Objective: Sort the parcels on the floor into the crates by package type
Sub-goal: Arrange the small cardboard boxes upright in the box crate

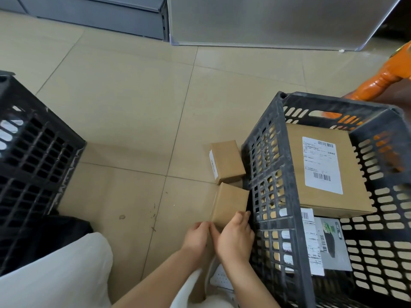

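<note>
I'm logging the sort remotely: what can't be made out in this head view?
- Left crate: its inside is hidden by its own wall and the frame edge.
- Held box: near end covered by left hand and right hand.
- Label on big box: print too small.

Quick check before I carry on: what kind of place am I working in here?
Probably a parcel sorting or storage room. Black slotted crates stand on a tiled floor, one holding a labelled cardboard parcel, and grey metal shelving lines the wall.
</note>
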{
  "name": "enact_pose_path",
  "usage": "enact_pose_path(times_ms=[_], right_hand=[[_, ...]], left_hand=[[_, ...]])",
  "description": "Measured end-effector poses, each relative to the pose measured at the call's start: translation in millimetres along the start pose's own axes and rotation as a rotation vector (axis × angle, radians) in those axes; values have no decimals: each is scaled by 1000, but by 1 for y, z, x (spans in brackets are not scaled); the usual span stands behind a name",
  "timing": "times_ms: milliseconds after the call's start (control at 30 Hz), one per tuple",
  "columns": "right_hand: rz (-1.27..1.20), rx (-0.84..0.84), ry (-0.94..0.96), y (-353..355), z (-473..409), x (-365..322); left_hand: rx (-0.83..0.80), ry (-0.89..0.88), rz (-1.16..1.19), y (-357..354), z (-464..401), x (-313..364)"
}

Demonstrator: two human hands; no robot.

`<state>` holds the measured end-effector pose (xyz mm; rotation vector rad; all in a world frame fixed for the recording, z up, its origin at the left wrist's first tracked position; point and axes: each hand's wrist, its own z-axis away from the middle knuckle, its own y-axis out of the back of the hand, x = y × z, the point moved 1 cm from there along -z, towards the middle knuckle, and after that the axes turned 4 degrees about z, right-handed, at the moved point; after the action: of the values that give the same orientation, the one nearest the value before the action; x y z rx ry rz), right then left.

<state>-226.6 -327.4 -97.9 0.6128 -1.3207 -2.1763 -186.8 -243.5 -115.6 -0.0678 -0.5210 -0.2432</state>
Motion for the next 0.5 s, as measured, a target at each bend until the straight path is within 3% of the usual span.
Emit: enact_pose_path(times_ms=[200,500], right_hand=[[-50,-46,-20,-1,0,2],[-314,-51,-121,-2,0,8]], left_hand=[[-67,-32,-31,-6,8,-2],[-158,2,-95,-2,10,0]])
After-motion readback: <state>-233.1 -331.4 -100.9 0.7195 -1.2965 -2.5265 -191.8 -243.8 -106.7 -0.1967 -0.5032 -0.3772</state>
